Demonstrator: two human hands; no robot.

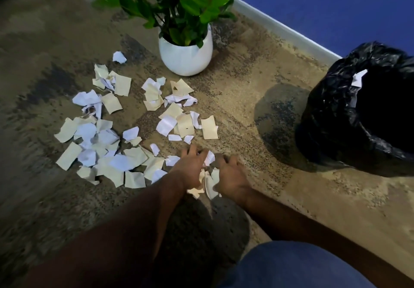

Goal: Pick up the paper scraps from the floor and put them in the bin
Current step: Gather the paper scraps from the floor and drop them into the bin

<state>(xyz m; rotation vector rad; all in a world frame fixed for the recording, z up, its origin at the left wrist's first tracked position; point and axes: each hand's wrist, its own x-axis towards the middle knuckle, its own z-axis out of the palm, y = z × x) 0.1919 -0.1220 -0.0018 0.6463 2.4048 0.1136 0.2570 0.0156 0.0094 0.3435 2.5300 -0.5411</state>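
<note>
Several white and cream paper scraps [134,122] lie scattered on the mottled carpet, left and centre of the head view. My left hand [190,166] and my right hand [230,175] are down on the carpet side by side at the near edge of the pile, fingers curled around a small bunch of scraps [207,182] pressed between them. The bin [331,131], lined with a black plastic bag, stands at the right with a white scrap [358,78] on its rim.
A green plant in a white pot [186,57] stands on the carpet just behind the scraps. A white skirting board [280,25] and blue wall run along the back right. My blue-clad knee [291,265] is at the bottom.
</note>
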